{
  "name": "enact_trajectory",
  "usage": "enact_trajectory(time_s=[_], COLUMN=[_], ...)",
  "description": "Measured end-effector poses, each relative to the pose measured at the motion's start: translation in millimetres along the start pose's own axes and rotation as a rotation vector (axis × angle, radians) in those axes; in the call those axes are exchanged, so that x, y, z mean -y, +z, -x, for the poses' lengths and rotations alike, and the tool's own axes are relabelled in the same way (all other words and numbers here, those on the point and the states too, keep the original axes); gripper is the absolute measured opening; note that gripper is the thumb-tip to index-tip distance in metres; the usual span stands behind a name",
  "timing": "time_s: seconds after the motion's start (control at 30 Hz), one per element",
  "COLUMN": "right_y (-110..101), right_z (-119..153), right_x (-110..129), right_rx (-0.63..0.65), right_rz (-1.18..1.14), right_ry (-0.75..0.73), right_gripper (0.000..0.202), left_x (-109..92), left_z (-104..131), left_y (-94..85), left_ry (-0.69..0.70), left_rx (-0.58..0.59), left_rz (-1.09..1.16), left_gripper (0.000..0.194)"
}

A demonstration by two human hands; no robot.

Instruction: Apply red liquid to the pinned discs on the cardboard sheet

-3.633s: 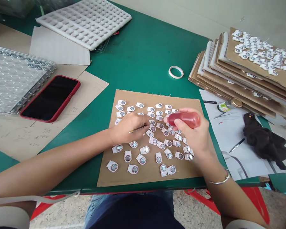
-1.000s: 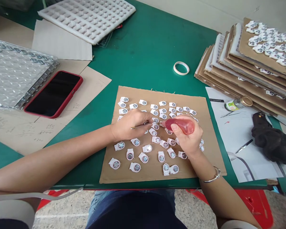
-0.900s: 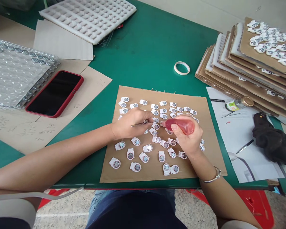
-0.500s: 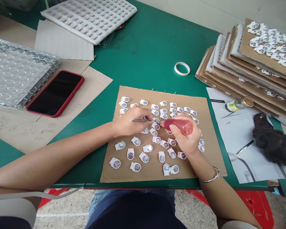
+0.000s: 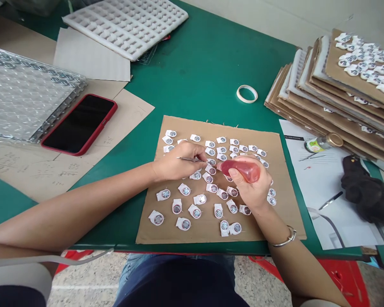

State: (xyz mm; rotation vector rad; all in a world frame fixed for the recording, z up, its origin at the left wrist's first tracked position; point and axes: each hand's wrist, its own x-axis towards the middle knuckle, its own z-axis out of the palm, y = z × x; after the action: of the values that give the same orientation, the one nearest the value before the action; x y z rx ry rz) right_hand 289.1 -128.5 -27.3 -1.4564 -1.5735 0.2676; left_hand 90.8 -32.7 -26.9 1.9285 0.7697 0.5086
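My left hand (image 5: 181, 162) is closed on thin metal tweezers (image 5: 189, 160), whose tip is by the small parts near the middle of a brown cardboard sheet (image 5: 185, 234). Wrapped round a soft red squeeze bottle (image 5: 246, 170), my right hand (image 5: 256, 187) holds it tilted, nozzle to the left, close to the tweezers' tip. Several small white tabs with round silvery discs, such as one white tab (image 5: 156, 218), lie in loose rows on the sheet. Both hands hide some of them. Whether the nozzle touches a part, I cannot tell.
Left are a red-cased phone (image 5: 80, 123) and a clear plastic tray (image 5: 25, 94); behind stands a white foam tray (image 5: 128, 27). A tape roll (image 5: 247, 94) lies beyond the sheet. Stacked cardboard (image 5: 333, 89), a small glass bottle (image 5: 323, 143) and black cloth (image 5: 368, 192) are at right.
The whole view has shifted slightly, with most table items a little further right. Both hands keep nearly the same pose over the sheet, still holding the tweezers and red bottle.
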Motion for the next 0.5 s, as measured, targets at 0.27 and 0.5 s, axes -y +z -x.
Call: enact_trajectory(time_s=[0.27,0.5], right_y=[0.8,1.0], right_z=[-0.6,-1.1], right_x=[0.3,1.2], right_rx=[0.004,-0.018], right_rz=[0.0,0.02], right_ry=[-0.003,-0.023], right_gripper=[0.024,0.025], left_x=[0.1,0.9], left_z=[-0.8,-0.2], left_y=[0.0,0.2], left_ry=[0.013,0.022], left_rx=[-0.003,-0.012], left_rz=[0.0,-0.014], left_gripper=[0.009,0.008])
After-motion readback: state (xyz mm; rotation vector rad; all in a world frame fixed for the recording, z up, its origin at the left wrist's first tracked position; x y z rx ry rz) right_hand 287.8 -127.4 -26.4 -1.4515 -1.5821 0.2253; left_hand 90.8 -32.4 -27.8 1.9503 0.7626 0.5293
